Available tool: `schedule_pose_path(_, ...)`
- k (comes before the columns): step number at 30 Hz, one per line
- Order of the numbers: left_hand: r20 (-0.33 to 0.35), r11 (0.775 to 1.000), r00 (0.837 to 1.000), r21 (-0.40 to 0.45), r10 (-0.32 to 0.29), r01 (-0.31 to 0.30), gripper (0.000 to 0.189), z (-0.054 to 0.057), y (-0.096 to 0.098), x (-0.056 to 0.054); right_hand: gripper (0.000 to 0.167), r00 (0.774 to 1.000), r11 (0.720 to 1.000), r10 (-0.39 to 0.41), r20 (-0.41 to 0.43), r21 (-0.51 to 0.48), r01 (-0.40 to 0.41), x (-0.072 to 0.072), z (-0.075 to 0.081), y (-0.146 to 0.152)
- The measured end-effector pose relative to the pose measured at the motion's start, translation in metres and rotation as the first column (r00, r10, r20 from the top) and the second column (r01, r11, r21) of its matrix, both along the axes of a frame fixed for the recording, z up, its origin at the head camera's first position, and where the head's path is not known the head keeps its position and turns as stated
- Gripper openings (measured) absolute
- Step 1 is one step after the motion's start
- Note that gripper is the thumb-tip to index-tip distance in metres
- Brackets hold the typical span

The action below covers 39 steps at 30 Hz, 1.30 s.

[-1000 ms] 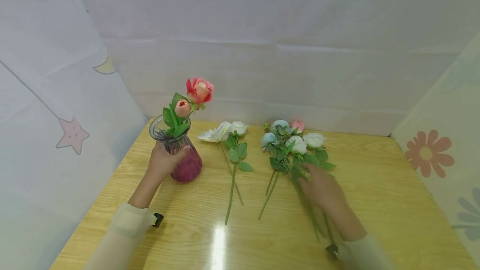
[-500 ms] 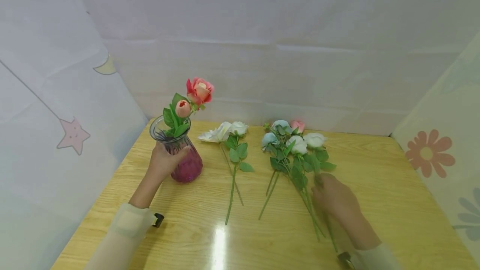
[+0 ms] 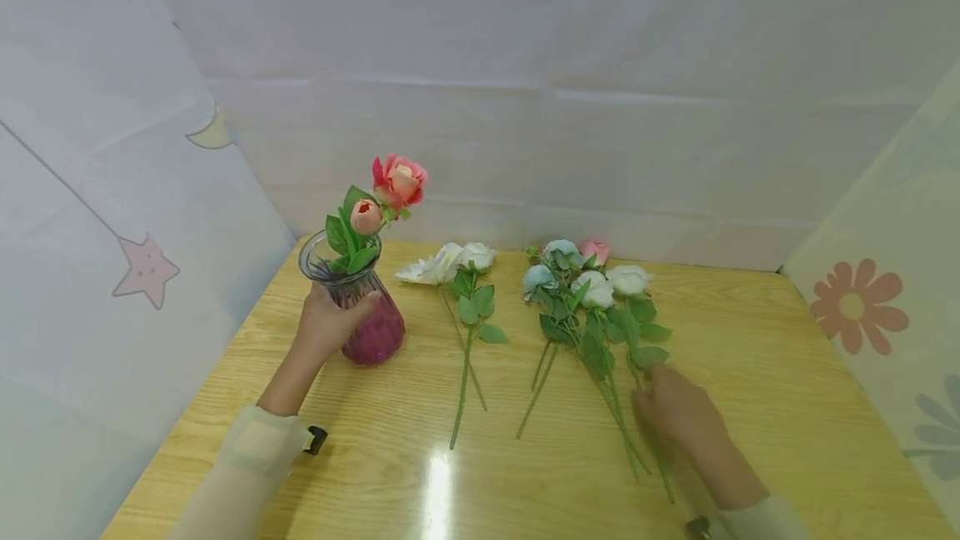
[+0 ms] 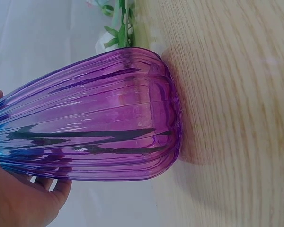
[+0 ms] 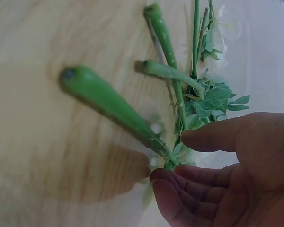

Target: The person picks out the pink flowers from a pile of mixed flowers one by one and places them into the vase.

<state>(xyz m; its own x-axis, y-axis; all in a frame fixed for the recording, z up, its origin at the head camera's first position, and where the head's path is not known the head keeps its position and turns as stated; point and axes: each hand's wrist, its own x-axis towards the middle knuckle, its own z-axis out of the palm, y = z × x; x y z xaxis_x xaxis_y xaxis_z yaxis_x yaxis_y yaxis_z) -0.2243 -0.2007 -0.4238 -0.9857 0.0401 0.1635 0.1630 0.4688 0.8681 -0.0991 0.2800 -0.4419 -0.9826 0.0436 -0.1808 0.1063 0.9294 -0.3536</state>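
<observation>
Vase (image 3: 378, 333) at the left, gripped by the left hand (image 3: 330, 322); at near right, the right hand (image 3: 681, 413) is at a green stem (image 3: 666, 480), pinched or not I can't tell; probably picking out, calling for a firm pinch

Light wooden table (image 3: 757, 340): purple vase (image 3: 378, 332) stood at left; white flowers (image 3: 477, 257) lay mid-surface; blue, white and pink flowers (image 3: 596, 290) lay bunched right.
</observation>
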Motion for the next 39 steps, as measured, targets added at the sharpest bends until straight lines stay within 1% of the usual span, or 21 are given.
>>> schedule_pose_path(8, -0.006, 1.0, 1.0, 0.0, -0.002, 0.002, 0.089, -0.001, 0.0, 0.0, 0.025, 0.999, 1.0, -0.008, 0.041, 0.013, 0.008, 0.002, -0.006, 0.002)
schedule_pose_path(13, -0.014, 1.0, 1.0, -0.002, -0.002, 0.002, 0.088, -0.001, 0.0, 0.0, 0.019, 0.999, 1.0, 0.003, 0.04, 0.012, -0.003, 0.003, -0.01, 0.004)
schedule_pose_path(18, -0.011, 1.0, 1.0, -0.008, 0.002, -0.002, 0.087, -0.001, 0.0, 0.0, 0.013, 0.999, 1.0, -0.005, 0.039, -0.006, 0.006, 0.002, -0.014, 0.008)
schedule_pose_path(23, -0.016, 1.0, 1.0, -0.009, 0.002, -0.002, 0.087, -0.001, 0.0, 0.0, 0.015, 0.998, 1.0, -0.021, 0.059, -0.017, 0.022, 0.0, -0.016, 0.013)
schedule_pose_path(31, -0.034, 1.0, 0.999, -0.005, -0.002, 0.002, 0.086, -0.001, 0.0, 0.0, 0.017, 0.995, 0.998, -0.063, 0.075, -0.002, 0.064, -0.003, -0.008, 0.026)
schedule_pose_path(37, -0.029, 1.0, 1.0, -0.004, 0.0, 0.0, 0.086, -0.001, 0.0, -0.001, 0.018, 0.991, 0.996, -0.09, 0.098, 0.012, 0.089, -0.002, -0.003, 0.035)
schedule_pose_path(39, -0.028, 1.0, 1.0, -0.004, 0.001, -0.001, 0.086, -0.001, 0.0, -0.001, 0.017, 0.992, 0.996, -0.088, 0.089, 0.013, 0.088, -0.001, -0.002, 0.038)
